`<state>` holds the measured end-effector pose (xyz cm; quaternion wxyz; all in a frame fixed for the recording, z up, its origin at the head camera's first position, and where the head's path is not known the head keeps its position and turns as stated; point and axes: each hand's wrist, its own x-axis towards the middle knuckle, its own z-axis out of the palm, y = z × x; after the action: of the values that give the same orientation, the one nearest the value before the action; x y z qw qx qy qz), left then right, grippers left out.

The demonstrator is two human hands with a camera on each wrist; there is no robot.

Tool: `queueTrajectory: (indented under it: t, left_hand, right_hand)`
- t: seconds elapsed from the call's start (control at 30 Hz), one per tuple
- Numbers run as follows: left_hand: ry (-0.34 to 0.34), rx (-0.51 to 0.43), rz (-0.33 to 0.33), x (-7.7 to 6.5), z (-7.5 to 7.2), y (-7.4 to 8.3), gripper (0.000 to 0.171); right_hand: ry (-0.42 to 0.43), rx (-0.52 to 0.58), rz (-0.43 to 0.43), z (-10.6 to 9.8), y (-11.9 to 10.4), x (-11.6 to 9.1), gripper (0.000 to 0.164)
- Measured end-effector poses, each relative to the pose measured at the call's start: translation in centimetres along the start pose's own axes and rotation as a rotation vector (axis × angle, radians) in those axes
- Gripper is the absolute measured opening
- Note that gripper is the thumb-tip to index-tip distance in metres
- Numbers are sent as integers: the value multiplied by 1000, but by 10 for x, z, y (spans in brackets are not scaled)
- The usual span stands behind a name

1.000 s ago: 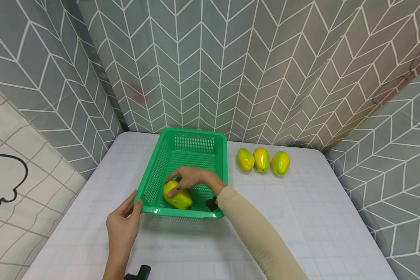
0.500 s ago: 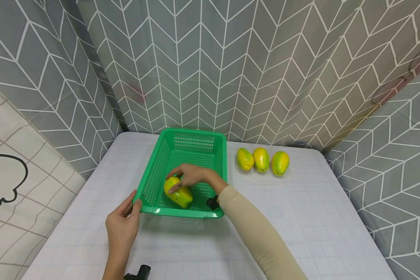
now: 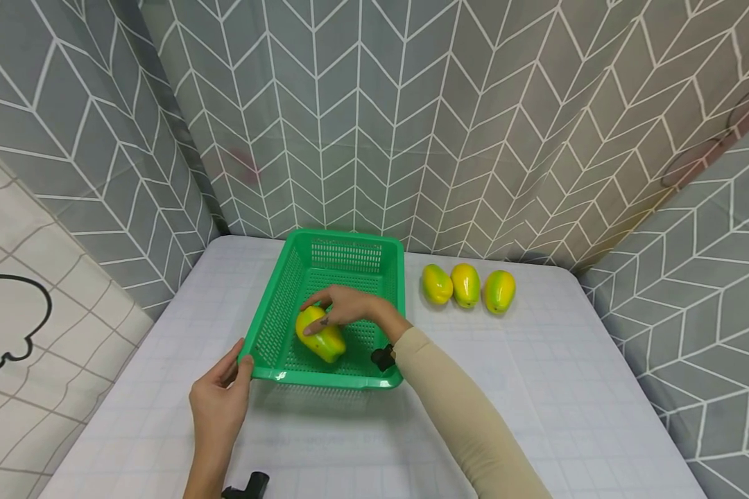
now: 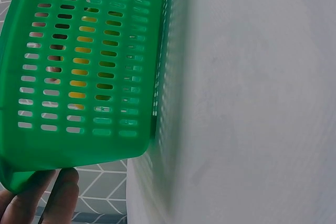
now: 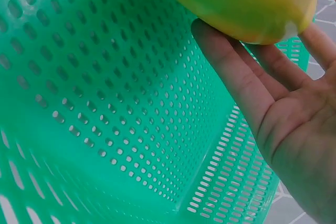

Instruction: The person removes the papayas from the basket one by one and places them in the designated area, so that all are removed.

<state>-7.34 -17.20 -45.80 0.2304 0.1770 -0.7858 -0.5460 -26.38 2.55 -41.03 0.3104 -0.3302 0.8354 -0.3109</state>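
Observation:
A green perforated plastic basket (image 3: 349,380) stands on the white-covered table. My left hand (image 3: 221,395) pinches its near left corner, thumb on top of the rim; the left wrist view shows fingertips (image 4: 62,195) under that corner. Inside the basket, my right hand (image 3: 346,306) grips a yellow-green papaya (image 3: 327,343) from above, thumb on the near side and fingers over the far side. The right wrist view shows the papaya (image 5: 247,3) held in the fingers above the basket floor. Through the basket's slots, the left wrist view shows bits of its yellow skin.
Three more papayas lie in a row right of the basket: one on the left (image 3: 437,284), one in the middle (image 3: 466,285) and one on the right (image 3: 500,291). A grey chevron-patterned curtain (image 3: 374,125) hangs behind the table (image 3: 537,388).
My right hand has shifted the papaya slightly up and away from the basket's near edge, tilting it a little. The left hand stays on the corner, and the other papayas have not moved.

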Motion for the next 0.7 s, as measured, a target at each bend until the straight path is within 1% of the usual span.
queueTrajectory:
  t: [0.27, 0.43, 0.7]
  left_hand:
    - [7, 9, 7, 0, 0, 1, 38]
    - [6, 10, 5, 0, 0, 1, 38]
    - [12, 8, 20, 0, 0, 2, 37]
  right_hand:
    - [19, 77, 8, -7, 2, -3, 66]
    - [33, 128, 17, -13, 1, -5, 64]
    - [72, 153, 12, -25, 1, -10, 61]
